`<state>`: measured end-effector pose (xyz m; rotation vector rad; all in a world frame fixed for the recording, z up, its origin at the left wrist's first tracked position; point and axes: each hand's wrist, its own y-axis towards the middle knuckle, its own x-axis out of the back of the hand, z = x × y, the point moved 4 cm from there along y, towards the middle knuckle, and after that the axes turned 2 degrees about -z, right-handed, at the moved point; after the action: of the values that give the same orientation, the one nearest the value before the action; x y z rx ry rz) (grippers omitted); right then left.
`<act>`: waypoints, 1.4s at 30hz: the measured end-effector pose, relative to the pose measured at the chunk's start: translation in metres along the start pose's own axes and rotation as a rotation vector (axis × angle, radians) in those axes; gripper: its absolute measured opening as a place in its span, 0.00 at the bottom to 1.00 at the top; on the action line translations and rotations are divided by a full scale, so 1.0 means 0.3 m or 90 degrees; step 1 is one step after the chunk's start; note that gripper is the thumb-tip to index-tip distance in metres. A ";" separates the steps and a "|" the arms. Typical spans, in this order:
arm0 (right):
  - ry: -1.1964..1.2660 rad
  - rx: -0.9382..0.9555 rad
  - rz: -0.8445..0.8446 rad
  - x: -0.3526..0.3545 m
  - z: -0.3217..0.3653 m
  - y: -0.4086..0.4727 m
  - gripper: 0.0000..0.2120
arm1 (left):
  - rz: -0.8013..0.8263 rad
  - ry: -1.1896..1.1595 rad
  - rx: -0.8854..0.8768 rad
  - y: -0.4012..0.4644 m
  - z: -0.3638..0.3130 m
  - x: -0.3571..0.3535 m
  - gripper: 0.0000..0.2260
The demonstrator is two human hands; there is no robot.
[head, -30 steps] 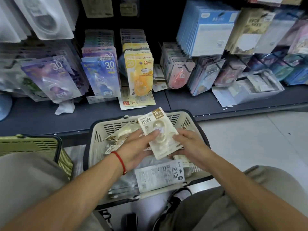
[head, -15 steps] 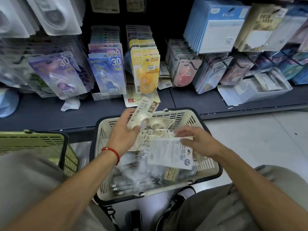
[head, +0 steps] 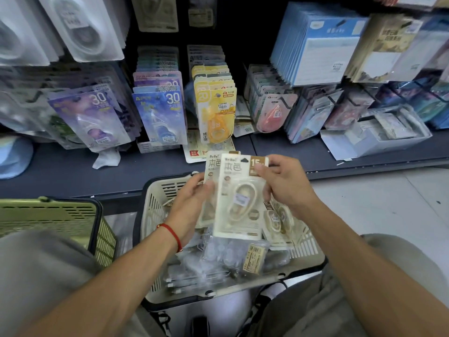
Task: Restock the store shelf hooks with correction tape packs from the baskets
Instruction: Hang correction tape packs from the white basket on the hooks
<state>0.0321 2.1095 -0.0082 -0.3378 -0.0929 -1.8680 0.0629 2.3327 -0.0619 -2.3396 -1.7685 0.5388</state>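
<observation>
Head camera looks down on a cream shopping basket (head: 155, 215) standing on the floor before a dark shelf (head: 73, 171). Above the basket, at the centre of the view, the right hand (head: 284, 188) pinches the top right corner of a cream correction tape pack (head: 239, 198), thumb over its brown "15" label, and holds it upright and facing the camera. Just behind it toward 10 o'clock, a second cream pack (head: 213, 164) of the same kind is gripped by the left hand (head: 192, 203), fingers curled round its left edge; the two packs overlap. A red string bracelet (head: 171, 233) circles the left wrist. More cream packs (head: 277, 220) and clear-wrapped items (head: 218, 256) lie inside the basket. At 9 o'clock stands a green basket (head: 48, 217). On the hooks at 12 o'clock hang yellow correction tape packs (head: 216, 110), with blue "30" packs (head: 160, 115) to their left and purple "30" packs (head: 90, 117) toward 10 o'clock.
</observation>
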 end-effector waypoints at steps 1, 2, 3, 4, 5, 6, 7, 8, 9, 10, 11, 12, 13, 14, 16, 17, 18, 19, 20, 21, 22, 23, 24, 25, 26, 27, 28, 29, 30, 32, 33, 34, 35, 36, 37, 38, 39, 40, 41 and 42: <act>-0.019 -0.005 -0.008 -0.037 0.004 0.014 0.08 | 0.022 -0.045 0.013 -0.007 -0.001 -0.003 0.15; -0.034 -0.005 -0.012 -0.078 0.009 0.026 0.08 | 0.045 -0.077 0.022 -0.014 -0.001 -0.003 0.19; -0.053 -0.002 -0.014 -0.122 0.014 0.036 0.09 | 0.055 -0.081 0.026 -0.022 -0.006 0.004 0.24; -0.067 0.004 -0.013 -0.166 0.019 0.046 0.10 | 0.045 -0.065 0.025 -0.029 -0.014 0.019 0.27; -0.065 0.006 -0.011 -0.208 0.024 0.054 0.10 | 0.021 -0.039 0.018 -0.035 -0.025 0.042 0.29; -0.042 0.005 -0.010 -0.245 0.029 0.065 0.10 | -0.017 -0.015 0.008 -0.036 -0.038 0.076 0.28; -0.018 0.001 -0.012 -0.277 0.032 0.077 0.08 | -0.066 0.004 -0.004 -0.036 -0.057 0.117 0.26; -0.029 0.005 -0.012 -0.305 0.026 0.089 0.07 | -0.121 0.015 -0.017 -0.037 -0.080 0.165 0.24; -0.102 0.026 0.009 -0.331 0.013 0.101 0.06 | -0.171 0.016 -0.028 -0.039 -0.103 0.213 0.23; -0.239 0.058 0.058 -0.361 -0.010 0.108 0.08 | -0.209 0.000 -0.035 -0.043 -0.126 0.258 0.23; -0.393 0.089 0.142 -0.399 -0.046 0.104 0.12 | -0.236 -0.025 -0.038 -0.047 -0.144 0.297 0.24; -0.531 0.117 0.249 -0.443 -0.094 0.083 0.17 | -0.256 -0.050 -0.037 -0.053 -0.157 0.331 0.25; -0.641 0.135 0.355 -0.482 -0.146 0.052 0.24 | -0.269 -0.070 -0.038 -0.060 -0.165 0.357 0.24; -0.731 0.149 0.436 -0.514 -0.193 0.017 0.30 | -0.279 -0.082 -0.041 -0.065 -0.170 0.377 0.24; -0.857 0.195 0.493 -0.553 -0.252 -0.033 0.33 | -0.296 -0.084 -0.045 -0.076 -0.171 0.403 0.23; -0.880 0.225 0.475 -0.562 -0.258 -0.040 0.30 | -0.302 -0.081 -0.044 -0.080 -0.168 0.411 0.23; -0.871 0.243 0.442 -0.561 -0.248 -0.039 0.26 | -0.307 -0.081 -0.040 -0.082 -0.162 0.417 0.23; -0.841 0.242 0.411 -0.551 -0.227 -0.030 0.22 | -0.311 -0.080 -0.036 -0.084 -0.156 0.423 0.23; -0.799 0.229 0.389 -0.535 -0.200 -0.017 0.19 | -0.316 -0.074 -0.033 -0.084 -0.148 0.428 0.22; -0.749 0.211 0.369 -0.511 -0.171 -0.007 0.16 | -0.320 -0.060 -0.031 -0.082 -0.141 0.431 0.22; -0.699 0.187 0.348 -0.481 -0.146 0.006 0.14 | -0.324 -0.045 -0.026 -0.079 -0.134 0.433 0.21; -0.644 0.155 0.314 -0.445 -0.119 0.022 0.15 | -0.326 -0.035 -0.018 -0.074 -0.128 0.433 0.20; -0.581 0.115 0.269 -0.403 -0.092 0.038 0.17 | -0.330 -0.029 -0.010 -0.068 -0.122 0.431 0.20; -0.513 0.072 0.225 -0.360 -0.067 0.048 0.18 | -0.335 -0.023 -0.002 -0.063 -0.115 0.428 0.19; -0.452 0.034 0.186 -0.319 -0.048 0.052 0.19 | -0.342 -0.013 0.002 -0.059 -0.110 0.421 0.19; -0.407 0.010 0.153 -0.282 -0.030 0.049 0.19 | -0.348 -0.002 0.001 -0.058 -0.104 0.412 0.18; -0.382 0.012 0.122 -0.251 -0.014 0.040 0.18 | -0.349 0.009 -0.004 -0.059 -0.099 0.399 0.18; -0.375 0.039 0.088 -0.229 0.007 0.027 0.17 | -0.343 0.018 -0.011 -0.061 -0.093 0.381 0.18; -0.376 0.085 0.050 -0.217 0.033 0.005 0.15 | -0.329 0.021 -0.015 -0.064 -0.087 0.358 0.18; -0.365 0.181 0.003 -0.231 0.087 -0.058 0.12 | -0.289 0.012 -0.020 -0.070 -0.077 0.296 0.18; -0.362 0.227 0.011 -0.256 0.108 -0.093 0.11 | -0.268 -0.003 -0.025 -0.075 -0.075 0.262 0.18; -0.375 0.268 0.038 -0.290 0.121 -0.126 0.11 | -0.245 -0.026 -0.034 -0.080 -0.077 0.225 0.16; -0.397 0.296 0.072 -0.328 0.129 -0.155 0.14 | -0.221 -0.055 -0.045 -0.087 -0.083 0.191 0.16; -0.413 0.314 0.096 -0.360 0.131 -0.180 0.17 | -0.200 -0.084 -0.057 -0.093 -0.092 0.163 0.17; -0.424 0.339 0.103 -0.382 0.136 -0.200 0.18 | -0.185 -0.108 -0.064 -0.097 -0.100 0.144 0.21; -0.428 0.381 0.100 -0.398 0.148 -0.215 0.17 | -0.174 -0.132 -0.064 -0.098 -0.106 0.135 0.24; -0.429 0.428 0.096 -0.407 0.164 -0.223 0.16 | -0.167 -0.154 -0.062 -0.096 -0.113 0.133 0.25; -0.428 0.472 0.090 -0.409 0.179 -0.226 0.13 | -0.162 -0.179 -0.060 -0.093 -0.118 0.137 0.24; -0.418 0.507 0.082 -0.406 0.194 -0.224 0.11 | -0.164 -0.206 -0.061 -0.087 -0.125 0.145 0.21; -0.395 0.537 0.074 -0.401 0.213 -0.220 0.10 | -0.170 -0.230 -0.062 -0.081 -0.134 0.156 0.19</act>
<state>0.0159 2.2560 0.0263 -0.3016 -1.2094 -1.3949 0.0672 2.3878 -0.0253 -2.1136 -2.2669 0.8926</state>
